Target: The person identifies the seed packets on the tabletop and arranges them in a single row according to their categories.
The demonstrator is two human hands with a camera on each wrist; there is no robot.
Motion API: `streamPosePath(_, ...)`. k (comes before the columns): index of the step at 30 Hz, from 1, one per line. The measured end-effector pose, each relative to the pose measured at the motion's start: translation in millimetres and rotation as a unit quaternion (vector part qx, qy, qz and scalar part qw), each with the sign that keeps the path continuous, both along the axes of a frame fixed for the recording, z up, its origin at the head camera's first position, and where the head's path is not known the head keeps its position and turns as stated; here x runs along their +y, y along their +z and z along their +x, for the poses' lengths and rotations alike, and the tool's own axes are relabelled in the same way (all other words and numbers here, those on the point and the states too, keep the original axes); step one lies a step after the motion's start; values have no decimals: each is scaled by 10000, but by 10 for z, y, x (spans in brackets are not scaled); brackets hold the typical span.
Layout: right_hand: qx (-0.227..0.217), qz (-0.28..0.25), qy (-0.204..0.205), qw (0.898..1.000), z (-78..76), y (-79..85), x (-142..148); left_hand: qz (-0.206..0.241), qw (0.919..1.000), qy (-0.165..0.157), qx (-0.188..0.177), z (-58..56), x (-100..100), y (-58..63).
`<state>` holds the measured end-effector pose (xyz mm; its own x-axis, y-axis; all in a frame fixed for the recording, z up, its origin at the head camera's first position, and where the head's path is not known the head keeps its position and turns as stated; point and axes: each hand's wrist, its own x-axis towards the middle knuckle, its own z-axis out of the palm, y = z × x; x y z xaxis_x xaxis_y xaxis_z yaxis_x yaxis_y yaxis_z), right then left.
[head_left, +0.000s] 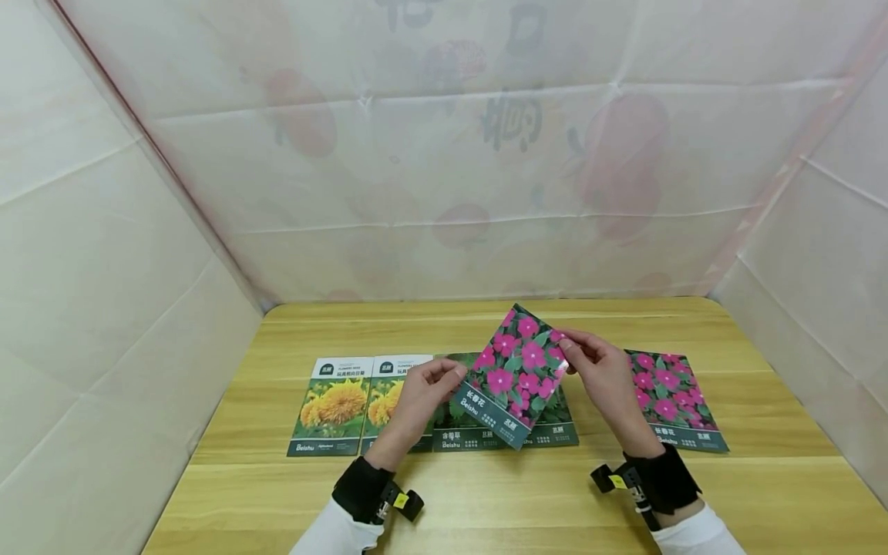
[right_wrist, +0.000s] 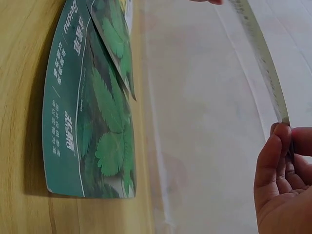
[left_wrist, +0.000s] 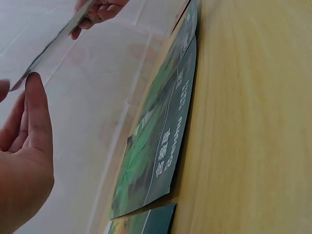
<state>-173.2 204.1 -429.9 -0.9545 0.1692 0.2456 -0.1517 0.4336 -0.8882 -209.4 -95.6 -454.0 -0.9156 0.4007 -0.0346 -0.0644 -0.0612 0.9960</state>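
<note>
Both hands hold up one seed packet (head_left: 522, 370) printed with pink flowers, tilted above the table. My left hand (head_left: 425, 393) pinches its lower left edge between thumb and fingers. At its upper right edge, my right hand (head_left: 602, 376) pinches it the same way. Seen edge-on in the right wrist view, the raised packet (right_wrist: 265, 63) spans between the two hands. Below it lie two green-leaf packets (head_left: 468, 438), partly covered by it in the head view. Another pink-flower packet (head_left: 676, 397) rests on the table to the right of my right hand.
Two yellow-flower packets (head_left: 333, 405) lie side by side at the left of the row, the second partly behind my left hand. The wooden table (head_left: 513, 501) is enclosed by pale fabric walls (head_left: 416, 177) at the back and sides.
</note>
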Motion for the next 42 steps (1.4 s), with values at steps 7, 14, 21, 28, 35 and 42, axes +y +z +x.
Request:
streamPosePath(7, -66, -126, -2, 9999, 1, -2, 14, 54, 9985, -540, 112, 23, -1, -32)
streamPosePath(14, 79, -718, 129, 9973, -239, -677, 304, 2, 9992, -393, 119, 39, 28, -27)
streamPosePath(21, -243, -574, 226, 9978, -170, -462, 183, -22, 9999, -138, 88, 153, 70, 200)
streamPosePath(28, -773, -541, 258, 9952, -2, 26, -21, 3, 9999, -156, -43, 128, 119, 62)
streamPosePath(35, -847, -416, 195, 9953, 4, 3, -37, -40, 9992, -373, -112, 70, 154, -95)
streamPosePath(42, -468, -377, 321, 9977, -137, -493, 177, -168, 9985, -528, -39, 84, 174, -98)
